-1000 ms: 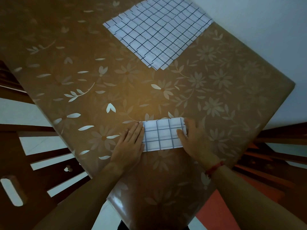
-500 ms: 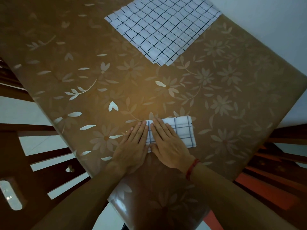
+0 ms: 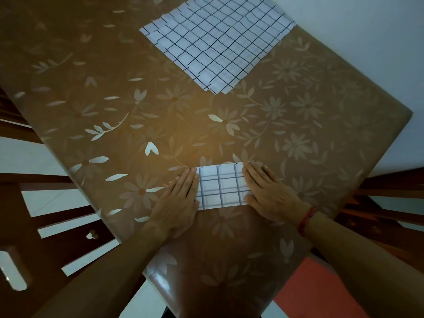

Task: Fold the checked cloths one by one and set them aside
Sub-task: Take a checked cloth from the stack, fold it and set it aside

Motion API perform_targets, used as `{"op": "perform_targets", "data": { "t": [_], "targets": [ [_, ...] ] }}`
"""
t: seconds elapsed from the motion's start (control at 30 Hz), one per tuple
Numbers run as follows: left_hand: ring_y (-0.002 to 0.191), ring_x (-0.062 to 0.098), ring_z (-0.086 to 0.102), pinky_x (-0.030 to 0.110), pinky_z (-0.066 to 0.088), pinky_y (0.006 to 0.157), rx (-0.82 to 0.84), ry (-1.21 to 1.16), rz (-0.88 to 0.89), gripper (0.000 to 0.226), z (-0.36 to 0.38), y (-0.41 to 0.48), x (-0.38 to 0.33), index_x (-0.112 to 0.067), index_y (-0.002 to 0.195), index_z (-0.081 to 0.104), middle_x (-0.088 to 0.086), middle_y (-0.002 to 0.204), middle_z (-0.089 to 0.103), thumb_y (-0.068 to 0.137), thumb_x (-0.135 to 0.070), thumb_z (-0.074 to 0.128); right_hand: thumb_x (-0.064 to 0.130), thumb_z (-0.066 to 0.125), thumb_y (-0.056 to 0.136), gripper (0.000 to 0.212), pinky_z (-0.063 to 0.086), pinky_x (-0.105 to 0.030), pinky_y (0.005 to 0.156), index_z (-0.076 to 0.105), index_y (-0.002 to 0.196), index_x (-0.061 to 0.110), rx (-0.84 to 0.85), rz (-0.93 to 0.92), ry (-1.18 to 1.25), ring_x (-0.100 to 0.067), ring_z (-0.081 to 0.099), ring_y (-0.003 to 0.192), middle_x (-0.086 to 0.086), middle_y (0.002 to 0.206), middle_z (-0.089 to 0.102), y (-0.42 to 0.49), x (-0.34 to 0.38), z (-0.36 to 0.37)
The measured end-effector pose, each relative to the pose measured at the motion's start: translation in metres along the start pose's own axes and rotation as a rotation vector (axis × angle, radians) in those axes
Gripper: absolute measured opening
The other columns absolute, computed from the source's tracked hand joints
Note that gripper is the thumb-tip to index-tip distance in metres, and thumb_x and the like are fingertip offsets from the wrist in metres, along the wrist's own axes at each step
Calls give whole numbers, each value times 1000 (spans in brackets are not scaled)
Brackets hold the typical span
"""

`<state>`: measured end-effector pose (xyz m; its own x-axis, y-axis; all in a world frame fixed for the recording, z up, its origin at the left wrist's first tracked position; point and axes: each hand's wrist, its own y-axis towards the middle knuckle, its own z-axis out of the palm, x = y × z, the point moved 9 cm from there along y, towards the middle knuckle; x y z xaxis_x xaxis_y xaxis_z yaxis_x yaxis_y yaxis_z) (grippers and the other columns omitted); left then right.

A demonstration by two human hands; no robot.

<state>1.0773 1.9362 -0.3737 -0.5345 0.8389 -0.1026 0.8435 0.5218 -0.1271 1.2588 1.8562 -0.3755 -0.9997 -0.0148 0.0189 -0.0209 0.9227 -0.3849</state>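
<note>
A small folded checked cloth, white with dark grid lines, lies flat near the table's front corner. My left hand rests flat with fingers together on its left edge. My right hand lies flat on its right edge and hides that end; a red band circles the wrist. Neither hand grips the cloth; both press down on it. Farther back lies a stack of unfolded checked cloths, spread flat, its far side cut off by the top of the view.
The table wears a brown floral cover and its corner points toward me. Wooden chair backs stand at the left, more dark wood at the right. A white wall runs behind the right side.
My right hand slid from the cloth's left part, beside my left hand, across to its right edge. My left hand stayed in place. The view tilted down a little.
</note>
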Motion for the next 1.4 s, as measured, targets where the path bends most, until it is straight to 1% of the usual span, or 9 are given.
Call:
{"op": "perform_targets", "data": {
  "t": [0.17,0.3,0.53,0.9,1.0,1.1,1.2,1.3,1.4],
  "targets": [
    [143,32,23,47,26,114,-2,6,-5,60,-1,1,-1,4,145,29,21,153,26,97,-31,25,42,23,94,72,0,-41,121,3,152,4,-1,13,82,-22,-1,149,-12,161,4,0,-2,-7],
    [142,32,26,47,24,114,-2,13,-12,59,-3,1,-2,3,144,33,21,152,29,96,-31,26,39,42,92,77,4,-42,122,6,153,6,-26,44,166,-23,6,148,-10,160,8,2,-2,-19],
    [143,31,24,46,25,115,17,-2,-24,60,-3,3,-1,3,144,32,20,153,28,96,-31,23,30,59,72,82,37,-38,102,30,147,14,-158,82,157,-23,46,115,-4,127,47,20,-4,-46],
    [140,32,30,46,23,112,11,0,-27,59,-5,5,-2,3,142,37,19,150,34,95,-30,25,23,66,70,82,33,-38,103,33,146,18,5,202,300,-26,44,118,-5,132,48,41,-8,-45],
    [139,32,33,47,24,112,10,-13,-28,59,-6,5,-2,2,142,38,19,149,36,94,-30,24,28,69,71,61,39,-35,96,53,129,17,-33,230,406,-24,49,112,-3,122,54,40,-10,-48],
    [139,31,32,47,24,112,-3,-25,-32,59,-8,5,-1,1,142,39,18,149,36,94,-31,25,27,63,81,31,52,-32,77,66,105,7,-72,319,637,-23,63,85,-6,96,69,37,-18,-46],
    [141,30,30,47,25,112,-31,-70,-43,59,-15,6,-1,0,143,36,18,151,33,94,-31,26,17,55,88,20,54,-36,71,67,96,4,-96,370,706,-26,65,78,-9,87,70,32,-22,-50],
    [144,26,21,44,25,114,-66,-135,-47,59,-24,7,-4,-2,147,28,15,155,26,96,-31,29,20,60,85,14,44,-23,57,59,71,19,-112,516,842,-13,57,64,4,67,60,20,-32,-48],
    [146,22,14,43,18,116,-88,-207,-13,60,-31,8,-13,-4,149,25,11,157,20,96,-32,30,17,67,80,11,46,-27,56,65,76,7,-172,654,1098,-11,57,60,-2,66,62,5,-39,-43]
  ]
}}
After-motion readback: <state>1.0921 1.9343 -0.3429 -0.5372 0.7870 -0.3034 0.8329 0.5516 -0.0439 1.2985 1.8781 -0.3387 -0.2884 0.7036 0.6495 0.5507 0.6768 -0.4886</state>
